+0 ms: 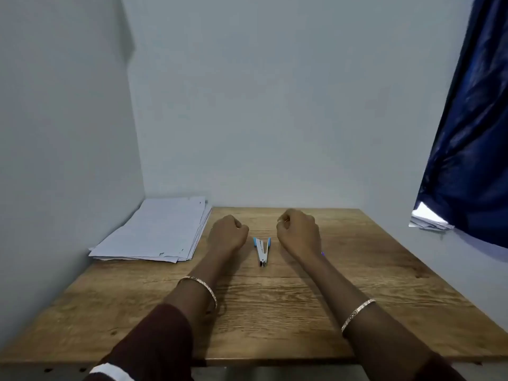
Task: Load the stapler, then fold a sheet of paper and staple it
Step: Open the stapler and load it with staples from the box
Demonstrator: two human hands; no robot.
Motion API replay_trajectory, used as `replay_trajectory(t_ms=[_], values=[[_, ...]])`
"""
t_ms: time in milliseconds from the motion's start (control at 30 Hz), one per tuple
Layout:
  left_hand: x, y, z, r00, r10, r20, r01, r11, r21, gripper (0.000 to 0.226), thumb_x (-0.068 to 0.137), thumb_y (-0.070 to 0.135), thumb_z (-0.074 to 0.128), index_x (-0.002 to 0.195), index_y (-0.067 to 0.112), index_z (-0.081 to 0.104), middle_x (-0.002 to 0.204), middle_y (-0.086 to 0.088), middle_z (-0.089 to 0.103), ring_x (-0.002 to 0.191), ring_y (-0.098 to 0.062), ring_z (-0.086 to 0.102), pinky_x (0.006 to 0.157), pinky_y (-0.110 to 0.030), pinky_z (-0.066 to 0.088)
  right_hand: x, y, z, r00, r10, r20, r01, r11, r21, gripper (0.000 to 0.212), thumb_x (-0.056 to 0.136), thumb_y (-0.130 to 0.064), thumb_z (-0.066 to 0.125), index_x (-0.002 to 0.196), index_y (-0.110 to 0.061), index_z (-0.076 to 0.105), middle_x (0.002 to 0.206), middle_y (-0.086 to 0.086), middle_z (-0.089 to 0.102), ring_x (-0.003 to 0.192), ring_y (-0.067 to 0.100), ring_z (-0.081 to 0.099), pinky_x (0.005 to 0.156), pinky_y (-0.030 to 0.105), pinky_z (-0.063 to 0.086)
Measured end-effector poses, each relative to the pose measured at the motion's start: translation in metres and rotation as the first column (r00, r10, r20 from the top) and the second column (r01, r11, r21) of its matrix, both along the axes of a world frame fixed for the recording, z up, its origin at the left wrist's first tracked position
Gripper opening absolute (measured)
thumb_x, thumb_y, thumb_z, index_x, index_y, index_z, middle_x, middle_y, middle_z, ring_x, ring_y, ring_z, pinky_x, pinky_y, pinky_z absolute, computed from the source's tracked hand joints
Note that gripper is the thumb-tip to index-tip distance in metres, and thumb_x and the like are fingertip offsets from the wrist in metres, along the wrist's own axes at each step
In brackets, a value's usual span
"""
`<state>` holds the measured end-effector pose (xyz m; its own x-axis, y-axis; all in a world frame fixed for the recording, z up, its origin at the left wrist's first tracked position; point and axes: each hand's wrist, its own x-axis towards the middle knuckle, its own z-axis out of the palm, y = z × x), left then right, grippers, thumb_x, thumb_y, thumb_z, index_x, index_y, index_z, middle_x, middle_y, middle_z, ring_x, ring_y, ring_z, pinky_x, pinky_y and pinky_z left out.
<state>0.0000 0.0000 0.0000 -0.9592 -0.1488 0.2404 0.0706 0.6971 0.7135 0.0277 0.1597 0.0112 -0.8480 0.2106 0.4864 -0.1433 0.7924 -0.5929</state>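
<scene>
fingers [235, 224] of the left hand [226, 234] are curled into a loose fist that rests on the table [275, 303] and seems to hold nothing. the right hand [299, 234] is curled too, its fingertips [284, 220] drawn together near the thumb. something small glints there, but whether it is a ring or a strip of staples i cannot tell.

neither hand touches the stapler [263, 250]. it lies on the wood between them, just beside each wrist, splayed open in a narrow v with its blue-tipped ends pointing away from the person.

trouble, as i judge it, would come from the loading. a strip of staples is small and brittle, and could snap or slip out of a tight pinch before it seats in the channel. the open stapler is light and unheld — a nudge from either wrist could spin it or snap it shut. the stack of paper [154, 232] sits at the far left corner with its edges fanned unevenly, so a grab for one sheet may drag several along, or push the pile toward the wall.
</scene>
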Motion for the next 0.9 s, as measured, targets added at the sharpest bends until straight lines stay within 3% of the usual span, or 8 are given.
replay_trajectory(t_ms=[100,200,333,433,567,667,767,900], values=[[-0.008,0.005,-0.011,0.999,-0.006,0.037,0.003,0.998,0.060,0.015,0.091,0.027,0.059,0.082,0.018,0.066,0.089,-0.001,0.069,0.091,-0.023,0.066,0.079,-0.035,0.051,-0.013,-0.007,-0.014,0.988,-0.003,0.156,-0.007,0.998,0.060,0.017,0.091,-0.023,0.054,0.090,-0.014,0.069,0.096,0.005,0.072,0.092,0.028,0.066,0.070,0.033,0.049],[-0.010,0.011,-0.016,0.996,-0.030,0.079,0.025,0.998,0.059,0.020,0.089,0.029,0.058,0.085,0.017,0.073,0.088,0.002,0.072,0.090,-0.022,0.067,0.082,-0.036,0.054,-0.024,-0.012,-0.025,0.961,0.000,0.276,-0.022,0.997,0.077,0.022,0.091,-0.028,0.055,0.087,-0.012,0.070,0.094,0.007,0.073,0.093,0.029,0.066,0.075,0.038,0.054],[-0.019,0.013,-0.016,0.994,-0.061,0.095,0.062,0.998,-0.013,0.026,0.090,0.035,0.061,0.084,0.019,0.080,0.083,0.005,0.075,0.084,-0.019,0.069,0.088,-0.040,0.056,-0.035,-0.013,-0.031,0.963,0.022,0.268,-0.042,0.997,0.068,0.025,0.093,-0.025,0.059,0.086,-0.006,0.075,0.087,0.010,0.076,0.085,0.026,0.068,0.067,0.034,0.047],[-0.024,0.013,-0.019,0.979,-0.130,0.159,0.135,0.991,-0.021,0.027,0.090,0.040,0.063,0.078,0.020,0.077,0.080,0.005,0.076,0.086,-0.019,0.070,0.094,-0.045,0.053,-0.037,-0.015,-0.037,0.967,0.028,0.254,-0.030,1.000,0.002,0.029,0.092,-0.033,0.064,0.085,-0.006,0.075,0.086,0.008,0.076,0.087,0.025,0.068,0.072,0.034,0.050],[-0.026,0.015,-0.020,0.974,-0.165,0.155,0.160,0.986,0.048,0.025,0.092,0.036,0.066,0.084,0.016,0.077,0.083,0.000,0.077,0.085,-0.020,0.072,0.084,-0.039,0.059,-0.037,-0.014,-0.037,0.973,0.019,0.232,-0.008,0.999,-0.051,0.026,0.092,-0.035,0.067,0.083,-0.012,0.075,0.082,0.005,0.077,0.088,0.024,0.071,0.076,0.033,0.051],[-0.022,0.022,-0.020,0.984,-0.139,0.110,0.110,0.964,0.241,0.035,0.093,0.042,0.067,0.090,0.008,0.072,0.082,-0.007,0.076,0.078,-0.023,0.072,0.078,-0.041,0.059,-0.035,-0.014,-0.035,0.988,0.023,0.150,-0.005,0.993,-0.119,0.026,0.094,-0.034,0.067,0.081,-0.011,0.072,0.074,0.002,0.072,0.077,0.021,0.069,0.067,0.031,0.049],[-0.023,0.026,-0.025,0.965,-0.233,0.118,0.137,0.837,0.530,0.054,0.095,0.041,0.066,0.088,-0.013,0.063,0.086,-0.034,0.071,0.075,-0.034,0.069,0.075,-0.050,0.058,-0.037,-0.012,-0.034,1.000,0.025,-0.002,-0.025,0.973,-0.230,0.016,0.090,-0.024,0.070,0.083,-0.010,0.072,0.072,0.000,0.070,0.071,0.017,0.066,0.065,0.030,0.050],[-0.025,0.023,-0.030,0.950,-0.312,0.028,0.203,0.682,0.703,0.052,0.100,0.034,0.062,0.100,-0.017,0.062,0.090,-0.037,0.064,0.077,-0.028,0.055,0.069,-0.036,0.042,-0.041,-0.008,-0.035,0.984,0.099,-0.150,-0.147,0.923,-0.356,0.002,0.087,-0.015,0.072,0.086,-0.016,0.071,0.077,-0.006,0.071,0.064,0.007,0.067,0.060,0.018,0.052]])
